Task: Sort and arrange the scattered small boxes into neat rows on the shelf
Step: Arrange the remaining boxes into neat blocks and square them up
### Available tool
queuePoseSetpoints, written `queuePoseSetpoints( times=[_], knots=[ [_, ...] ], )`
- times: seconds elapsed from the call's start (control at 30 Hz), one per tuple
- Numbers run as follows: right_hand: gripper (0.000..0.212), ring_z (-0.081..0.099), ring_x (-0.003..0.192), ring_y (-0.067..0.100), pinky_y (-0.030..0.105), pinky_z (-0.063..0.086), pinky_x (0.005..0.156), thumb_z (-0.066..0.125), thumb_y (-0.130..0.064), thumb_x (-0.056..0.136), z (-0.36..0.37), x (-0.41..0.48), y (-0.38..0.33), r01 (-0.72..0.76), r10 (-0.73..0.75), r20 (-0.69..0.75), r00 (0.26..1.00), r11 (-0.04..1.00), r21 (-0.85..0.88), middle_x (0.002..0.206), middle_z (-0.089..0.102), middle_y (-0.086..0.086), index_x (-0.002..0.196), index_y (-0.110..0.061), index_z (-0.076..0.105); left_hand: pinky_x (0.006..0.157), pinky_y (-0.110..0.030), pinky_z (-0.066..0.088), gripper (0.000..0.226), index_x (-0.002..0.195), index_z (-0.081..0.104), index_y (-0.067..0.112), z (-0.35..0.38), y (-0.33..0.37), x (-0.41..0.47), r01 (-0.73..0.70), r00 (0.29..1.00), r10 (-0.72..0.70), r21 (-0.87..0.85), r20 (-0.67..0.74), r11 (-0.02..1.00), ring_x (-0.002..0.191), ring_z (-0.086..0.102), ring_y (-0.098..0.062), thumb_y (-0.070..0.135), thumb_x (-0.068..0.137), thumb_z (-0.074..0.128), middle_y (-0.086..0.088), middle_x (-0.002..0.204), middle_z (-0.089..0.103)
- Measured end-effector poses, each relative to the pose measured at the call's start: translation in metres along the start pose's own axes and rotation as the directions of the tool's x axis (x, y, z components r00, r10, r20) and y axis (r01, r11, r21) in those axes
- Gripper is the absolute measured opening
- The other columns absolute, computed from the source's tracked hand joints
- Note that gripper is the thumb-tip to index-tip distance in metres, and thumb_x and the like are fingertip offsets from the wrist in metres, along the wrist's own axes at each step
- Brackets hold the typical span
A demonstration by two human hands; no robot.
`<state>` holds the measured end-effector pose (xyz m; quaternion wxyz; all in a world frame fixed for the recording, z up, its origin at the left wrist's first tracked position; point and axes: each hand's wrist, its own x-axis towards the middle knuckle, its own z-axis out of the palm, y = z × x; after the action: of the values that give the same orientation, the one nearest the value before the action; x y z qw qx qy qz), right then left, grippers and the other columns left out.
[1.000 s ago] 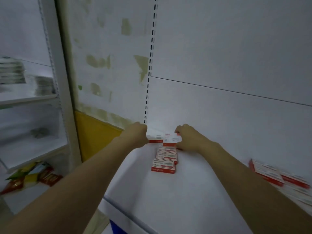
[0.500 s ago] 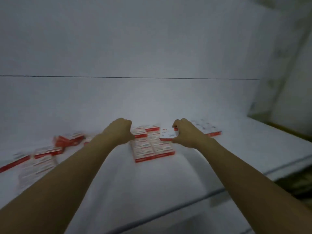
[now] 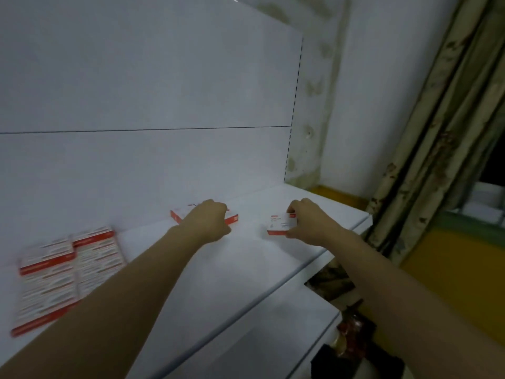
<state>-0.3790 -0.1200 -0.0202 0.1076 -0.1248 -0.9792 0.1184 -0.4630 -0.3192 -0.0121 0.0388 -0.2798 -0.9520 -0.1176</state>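
Far left, flat boxes (image 3: 65,272) are lying side by side in a blurred block on the shelf (image 3: 246,269). The view has swung right since a moment ago, toward the shelf's end. Left hand (image 3: 209,224) is curling over loose boxes at the back wall (image 3: 231,218); whether it's clamped, cannot tell. Right hand (image 3: 307,221) is pinching one small box (image 3: 281,225), carried well apart from the block. Sorting is looking early; this box needs a row.
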Motion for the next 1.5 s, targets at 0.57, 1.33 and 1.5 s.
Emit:
queuePoseSetpoints(
  times=[0.57, 1.33, 1.5],
  knots=[
    [0.042, 0.052, 0.093, 0.017, 0.025, 0.042, 0.072, 0.073, -0.028, 0.077, 0.009, 0.141, 0.051, 0.438, -0.455, 0.016, 0.891, 0.866, 0.241, 0.107, 0.049, 0.004, 0.111, -0.013, 0.052, 0.091, -0.032, 0.042, 0.045, 0.128, 0.05, 0.008, 0.032, 0.041, 0.091, 0.354, 0.933, -0.354, -0.004, -0.059, 0.935, 0.115, 0.05, -0.027, 0.024, 0.087, 0.06, -0.013, 0.127, 0.05],
    [0.055, 0.055, 0.093, -0.002, 0.005, 0.049, 0.07, 0.073, -0.008, 0.077, 0.066, 0.173, -0.071, 0.477, -0.683, -0.101, 0.723, 0.389, 0.788, 0.115, 0.053, -0.011, 0.126, -0.023, 0.052, 0.076, -0.016, 0.054, 0.069, 0.137, 0.046, 0.019, 0.037, -0.046, 0.046, 0.138, 0.745, -0.542, -0.706, -0.388, 0.695, 0.095, 0.062, -0.014, 0.004, 0.076, 0.074, 0.0, 0.122, 0.058],
    [0.042, 0.067, 0.097, 0.013, 0.032, 0.051, 0.092, 0.066, -0.031, 0.084, 0.083, 0.185, -0.058, 0.096, -0.638, 0.129, 0.759, 0.305, 0.948, 0.111, 0.067, -0.002, 0.124, -0.019, 0.057, 0.072, -0.025, 0.052, 0.036, 0.112, 0.061, 0.012, 0.045, -0.05, 0.044, 0.13, 0.769, -0.612, -0.892, -0.185, 0.433, 0.086, 0.067, -0.018, 0.03, 0.081, 0.069, -0.005, 0.102, 0.07]
  ],
)
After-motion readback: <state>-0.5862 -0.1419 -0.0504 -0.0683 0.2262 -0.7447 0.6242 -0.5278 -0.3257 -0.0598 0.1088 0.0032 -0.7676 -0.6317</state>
